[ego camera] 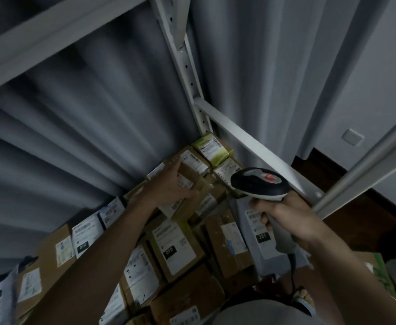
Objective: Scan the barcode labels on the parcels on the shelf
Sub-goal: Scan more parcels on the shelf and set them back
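head view: white labels on the cardboard parcels (178, 252) read "010" twice; a grey bag (260, 233) reads "231"; finer print and barcodes are too blurred to read. the left hand (169, 186) rests on a small box (192, 184) atop the pile, fingers curled over its far edge. the right hand (283, 219) grips the handle of a grey-black scanner (260, 181) with a red mark, nose toward the boxes. a white metal shelf (251, 141) frames them, grey curtain (87, 113) behind

Parcels (180, 249) crowd the shelf (251, 141) before a curtain (87, 113).
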